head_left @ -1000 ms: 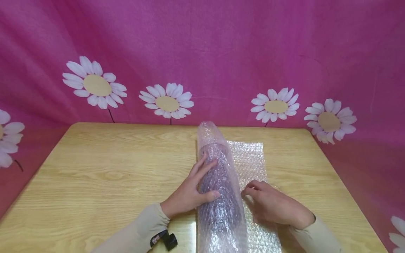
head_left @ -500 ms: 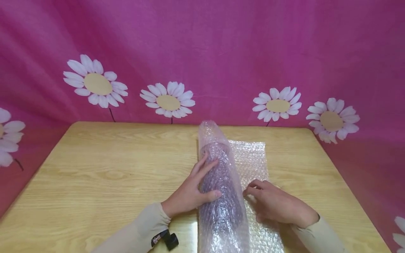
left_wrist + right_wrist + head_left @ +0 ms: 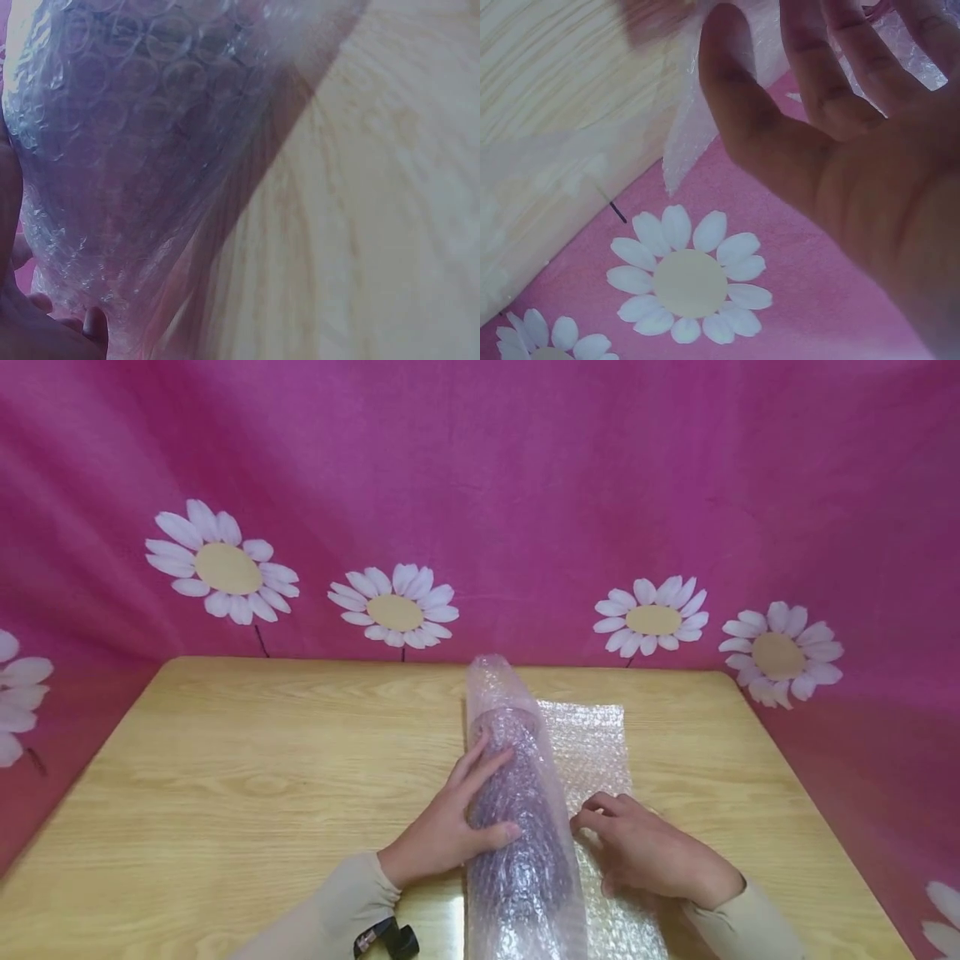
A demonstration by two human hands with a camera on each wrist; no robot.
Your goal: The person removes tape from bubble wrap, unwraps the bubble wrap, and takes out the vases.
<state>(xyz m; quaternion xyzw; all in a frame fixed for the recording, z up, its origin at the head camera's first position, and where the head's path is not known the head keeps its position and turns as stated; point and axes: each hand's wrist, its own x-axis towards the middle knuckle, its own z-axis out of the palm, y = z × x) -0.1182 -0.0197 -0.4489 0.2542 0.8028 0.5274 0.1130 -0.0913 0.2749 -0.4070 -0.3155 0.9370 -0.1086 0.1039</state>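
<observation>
A long item wrapped in clear, pinkish bubble wrap [image 3: 517,877] lies lengthwise on the table, something darker showing through. My left hand [image 3: 442,835] rests on its left side in the head view, fingers and thumb spread over it. The left wrist view shows the wrapped item [image 3: 135,120] large and close, with fingertips at its lower end. At the roll's right side, my right hand [image 3: 652,847] has bent fingers right at the wrap's edge. A flat flap of bubble wrap [image 3: 592,743] extends under that hand. In the right wrist view, the thumb overlaps the wrap [image 3: 682,142]; I cannot tell if the hand pinches it.
The wood-grain table [image 3: 262,777] spreads out on both sides of the roll. Behind it hangs a magenta cloth [image 3: 517,485] printed with white daisies. A black device [image 3: 386,939] is strapped at the left sleeve.
The whole head view shifts slightly downward. Both hands and the wrapped item keep the same places relative to each other.
</observation>
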